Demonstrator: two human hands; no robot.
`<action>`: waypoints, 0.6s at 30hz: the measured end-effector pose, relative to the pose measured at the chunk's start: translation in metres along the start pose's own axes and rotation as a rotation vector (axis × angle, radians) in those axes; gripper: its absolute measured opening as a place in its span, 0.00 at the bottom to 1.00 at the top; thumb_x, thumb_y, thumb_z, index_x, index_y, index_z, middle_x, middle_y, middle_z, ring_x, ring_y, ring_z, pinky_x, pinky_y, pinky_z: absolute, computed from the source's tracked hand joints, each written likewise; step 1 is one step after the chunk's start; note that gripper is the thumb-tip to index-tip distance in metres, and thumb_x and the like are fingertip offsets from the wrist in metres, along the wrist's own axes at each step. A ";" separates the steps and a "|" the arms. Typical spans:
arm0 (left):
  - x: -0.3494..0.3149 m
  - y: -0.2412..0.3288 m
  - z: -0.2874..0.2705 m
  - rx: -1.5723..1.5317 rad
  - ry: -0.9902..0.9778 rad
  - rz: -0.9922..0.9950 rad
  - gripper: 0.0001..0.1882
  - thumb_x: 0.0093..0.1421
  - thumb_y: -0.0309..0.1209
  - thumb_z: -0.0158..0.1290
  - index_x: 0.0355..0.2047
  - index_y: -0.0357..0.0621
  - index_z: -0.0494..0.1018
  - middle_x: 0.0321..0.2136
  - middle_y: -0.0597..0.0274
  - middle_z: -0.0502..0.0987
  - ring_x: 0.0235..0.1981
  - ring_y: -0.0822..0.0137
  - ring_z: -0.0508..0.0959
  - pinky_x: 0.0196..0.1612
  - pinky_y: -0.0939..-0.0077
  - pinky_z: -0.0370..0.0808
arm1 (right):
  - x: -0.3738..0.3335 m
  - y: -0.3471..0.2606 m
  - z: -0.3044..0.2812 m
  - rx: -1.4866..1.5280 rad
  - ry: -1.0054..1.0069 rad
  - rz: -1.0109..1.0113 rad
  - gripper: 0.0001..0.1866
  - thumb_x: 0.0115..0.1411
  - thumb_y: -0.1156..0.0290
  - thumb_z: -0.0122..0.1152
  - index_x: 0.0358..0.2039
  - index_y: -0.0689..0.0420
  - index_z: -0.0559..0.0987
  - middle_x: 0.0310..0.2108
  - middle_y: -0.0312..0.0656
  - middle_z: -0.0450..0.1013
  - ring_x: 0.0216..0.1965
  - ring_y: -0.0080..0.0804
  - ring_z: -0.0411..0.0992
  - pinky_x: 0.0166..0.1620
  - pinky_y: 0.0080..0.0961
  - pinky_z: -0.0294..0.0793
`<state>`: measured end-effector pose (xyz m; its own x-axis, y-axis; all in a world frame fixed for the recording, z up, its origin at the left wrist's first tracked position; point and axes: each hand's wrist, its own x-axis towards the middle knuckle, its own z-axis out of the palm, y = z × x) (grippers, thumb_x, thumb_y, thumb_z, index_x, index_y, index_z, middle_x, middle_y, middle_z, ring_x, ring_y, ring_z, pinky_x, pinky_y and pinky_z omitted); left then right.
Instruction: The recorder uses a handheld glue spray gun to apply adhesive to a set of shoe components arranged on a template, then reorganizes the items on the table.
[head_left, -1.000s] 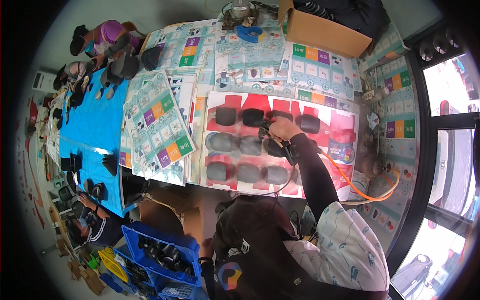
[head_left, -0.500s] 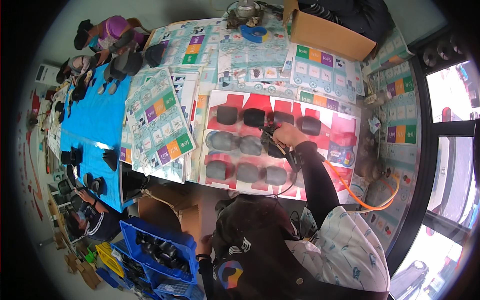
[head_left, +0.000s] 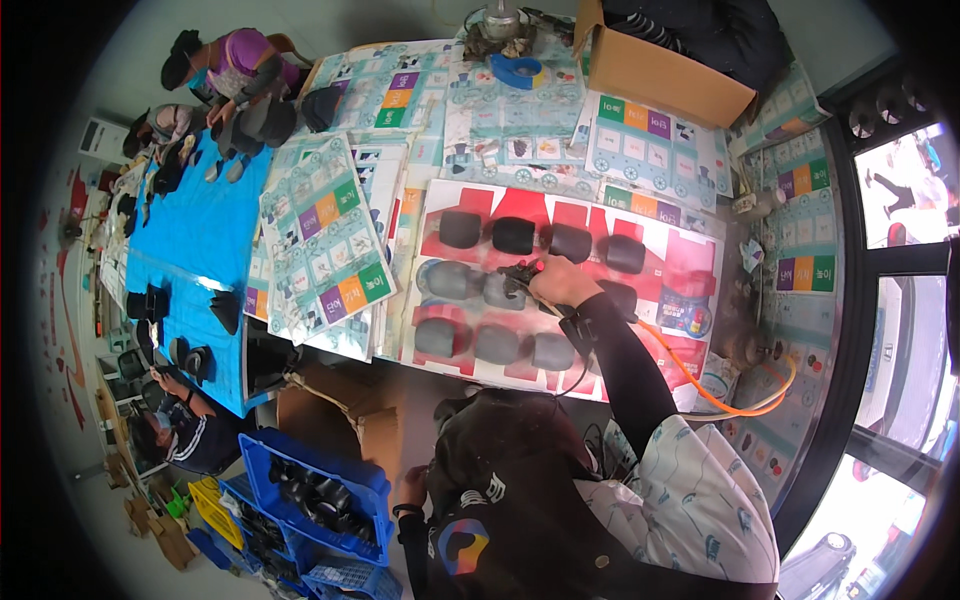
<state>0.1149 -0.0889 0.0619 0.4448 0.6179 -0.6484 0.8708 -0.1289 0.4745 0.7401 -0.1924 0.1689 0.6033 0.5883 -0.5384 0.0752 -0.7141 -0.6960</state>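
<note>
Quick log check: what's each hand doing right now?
Left hand: lowered at the person's side; open or closed cannot be told.
Right hand: closed, holding the spray gun.

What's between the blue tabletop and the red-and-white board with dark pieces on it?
Overlapping train-patterned sheets lie there, as the head view shows.

Open air above the right hand (head_left: 568, 284), obstacles around it

Low sideways passage is hindered by the dark rounded pieces (head_left: 514, 236), set in rows beyond, beside and nearer than that hand; only narrow gaps are left between them. Farther to its right, an open strip of the red-and-white board (head_left: 684, 252) is crossed by the orange hose (head_left: 688, 359). Leftward of the left hand (head_left: 413, 487), the way is obstructed by the blue crate (head_left: 350, 474).
</note>
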 end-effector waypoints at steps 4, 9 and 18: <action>0.007 -0.027 0.003 -0.049 0.028 -0.006 0.18 0.64 0.39 0.54 0.46 0.40 0.80 0.39 0.44 0.84 0.45 0.50 0.83 0.48 0.62 0.78 | -0.019 -0.006 -0.004 -0.046 0.009 -0.046 0.20 0.52 0.68 0.54 0.43 0.62 0.82 0.39 0.66 0.78 0.46 0.61 0.77 0.50 0.49 0.74; 0.004 -0.015 -0.008 0.049 -0.006 -0.003 0.18 0.64 0.38 0.54 0.47 0.38 0.79 0.38 0.48 0.84 0.43 0.55 0.84 0.45 0.65 0.79 | -0.039 0.008 -0.001 -0.068 0.106 -0.086 0.19 0.49 0.68 0.57 0.40 0.61 0.83 0.36 0.64 0.78 0.41 0.61 0.78 0.46 0.46 0.76; -0.016 -0.052 -0.014 -0.189 -0.070 0.025 0.16 0.68 0.36 0.52 0.50 0.37 0.76 0.34 0.53 0.84 0.34 0.63 0.85 0.34 0.72 0.79 | -0.098 0.028 -0.007 0.170 0.041 0.049 0.19 0.42 0.74 0.67 0.37 0.66 0.78 0.28 0.53 0.77 0.32 0.44 0.79 0.37 0.35 0.76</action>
<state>0.0596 -0.0814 0.0564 0.4854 0.5597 -0.6717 0.8073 0.0081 0.5901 0.6882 -0.2728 0.2052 0.6351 0.5362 -0.5560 -0.0878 -0.6650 -0.7417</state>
